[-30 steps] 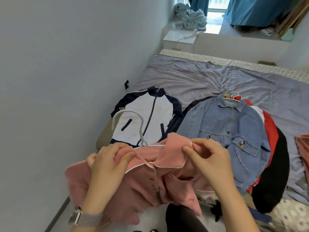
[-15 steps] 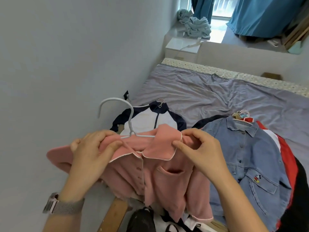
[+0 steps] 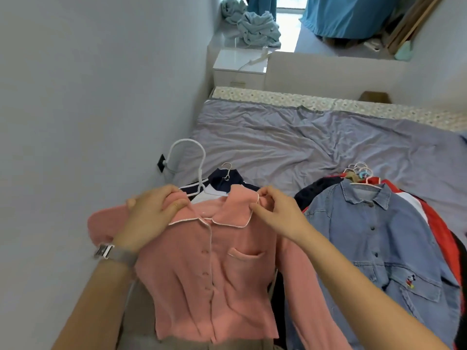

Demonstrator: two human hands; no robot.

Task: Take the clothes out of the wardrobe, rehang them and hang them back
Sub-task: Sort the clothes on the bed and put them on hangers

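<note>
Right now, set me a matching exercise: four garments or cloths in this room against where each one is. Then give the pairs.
Things:
1. pink shirt
2. denim jacket
3. navy and white jacket
4. light blue bundle

Places:
A. lying on the bed, on top of a red garment
B. heaped on the ledge by the window
C. held up at the shoulders by both hands
D. on the bed, mostly hidden behind the pink collar

Pairs: 1-C, 2-A, 3-D, 4-B

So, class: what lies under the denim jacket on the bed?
Under the denim jacket a pile shows at its edges: red, white and dark garments, with several hanger hooks bunched at the collar. How many garments, and their shapes, stays covered.
</note>
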